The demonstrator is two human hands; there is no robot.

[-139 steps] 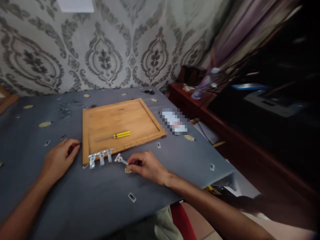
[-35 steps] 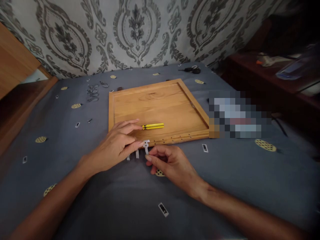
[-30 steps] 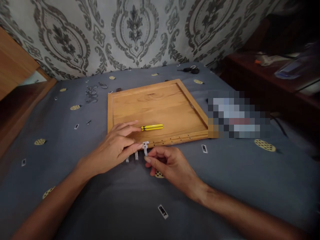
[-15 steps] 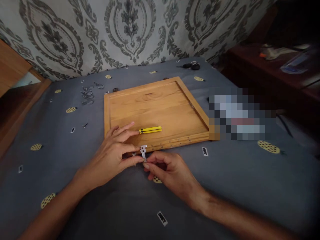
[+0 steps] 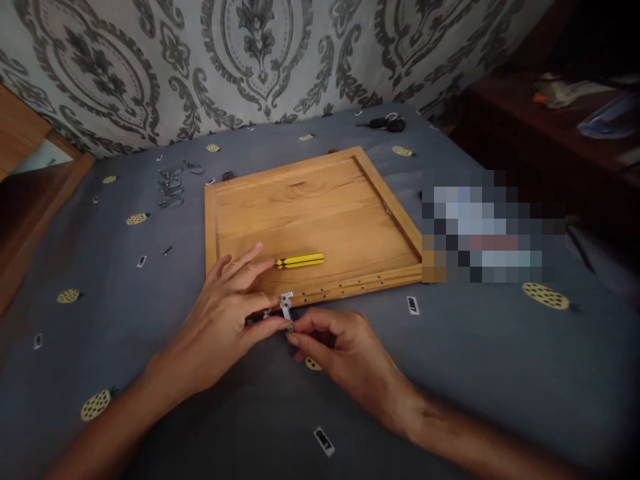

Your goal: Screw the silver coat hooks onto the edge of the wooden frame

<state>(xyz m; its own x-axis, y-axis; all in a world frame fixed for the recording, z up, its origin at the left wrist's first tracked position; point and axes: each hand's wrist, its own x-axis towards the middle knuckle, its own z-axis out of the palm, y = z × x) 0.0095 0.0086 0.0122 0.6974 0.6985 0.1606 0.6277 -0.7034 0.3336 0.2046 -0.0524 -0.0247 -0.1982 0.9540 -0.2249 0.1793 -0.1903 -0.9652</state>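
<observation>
Bracket (image 5: pixel 286 306) sits pinched in the right hand (image 5: pixel 350 357), near-closed, while the left hand (image 5: pixel 217 327), thumb and forefinger parted, touches it.

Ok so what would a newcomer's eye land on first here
Probably the bright yellow handle, lying on the framed wooden panel mid-view. Next, the small silver bracket at the panel's near edge, its lower end pinched by the right hand, the left hand touching it too. The boldly patterned backdrop across the top stands out as well.

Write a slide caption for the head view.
Metal bracket between left grip and right grip at near edge of wooden panel.
</observation>
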